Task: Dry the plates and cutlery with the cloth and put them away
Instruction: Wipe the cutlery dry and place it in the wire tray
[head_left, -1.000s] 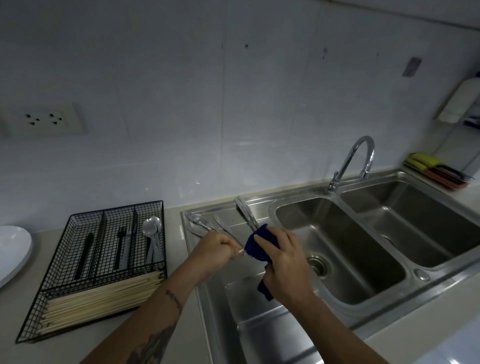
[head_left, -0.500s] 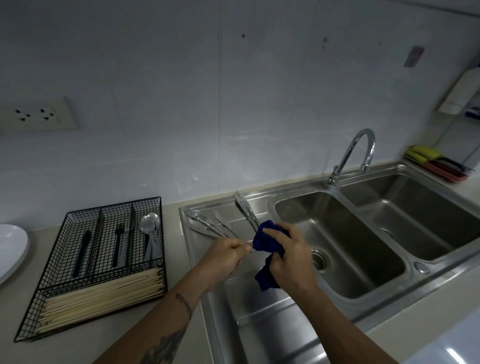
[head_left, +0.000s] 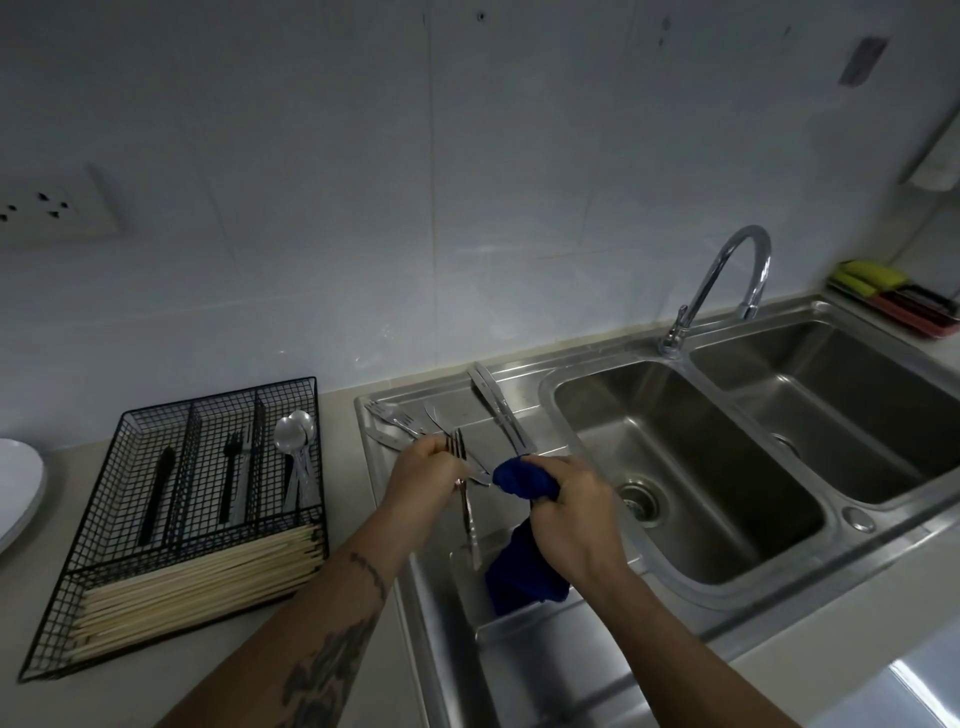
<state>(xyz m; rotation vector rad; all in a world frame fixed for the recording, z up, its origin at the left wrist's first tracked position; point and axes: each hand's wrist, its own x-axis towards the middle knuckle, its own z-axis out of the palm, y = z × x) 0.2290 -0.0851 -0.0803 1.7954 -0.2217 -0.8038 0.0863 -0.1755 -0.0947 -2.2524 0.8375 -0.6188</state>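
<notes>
Fork (head_left: 464, 499) now swung upright, tines away, left hand (head_left: 427, 475) pinching it, right hand (head_left: 563, 512) seemingly clutching cloth (head_left: 524, 480).

The fork (head_left: 464, 493) is now showing almost whole beside the left hand (head_left: 426, 480), tines up and handle hanging down, where before only a sliver showed between the hands. The right hand (head_left: 569, 514) is drawing the blue cloth (head_left: 522, 480) off it to the right, the cloth's tail dangling below that hand's wrist.
</notes>
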